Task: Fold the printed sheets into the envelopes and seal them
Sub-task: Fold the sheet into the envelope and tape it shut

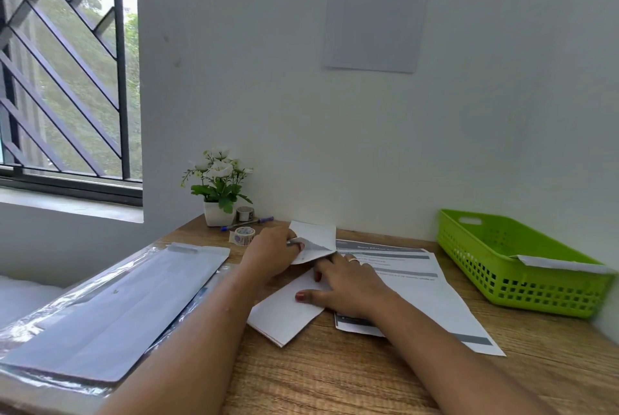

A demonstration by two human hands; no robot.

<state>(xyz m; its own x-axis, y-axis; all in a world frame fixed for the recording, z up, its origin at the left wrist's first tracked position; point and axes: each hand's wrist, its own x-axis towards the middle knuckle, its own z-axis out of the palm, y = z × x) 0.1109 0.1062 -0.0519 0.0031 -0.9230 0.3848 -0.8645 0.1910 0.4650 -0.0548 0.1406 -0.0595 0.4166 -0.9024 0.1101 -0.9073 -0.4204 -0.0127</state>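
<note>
Head view, envelope: a white envelope (284,314) lies flat on the wooden desk (335,374), its flap (315,237) raised at the far end.
Left hand: the left hand (271,253) pinches the flap's near edge between thumb and fingers, holding it up.
Right hand: the right hand (345,287) lies spread and flat, pressing down the envelope body.
Printed sheets: a stack (422,287) lies under and right of the envelope, touching it.
Spare envelopes: a plastic-wrapped pack (110,310) sits at left.
Tape: a roll (242,235) waits beyond the left hand.
Basket: a green basket (502,280) holds one envelope (562,264).
Doing it well: I judge the flap needs folding squarely along its crease while the flat palm stops sliding, then firm pressing along the edge.
</note>
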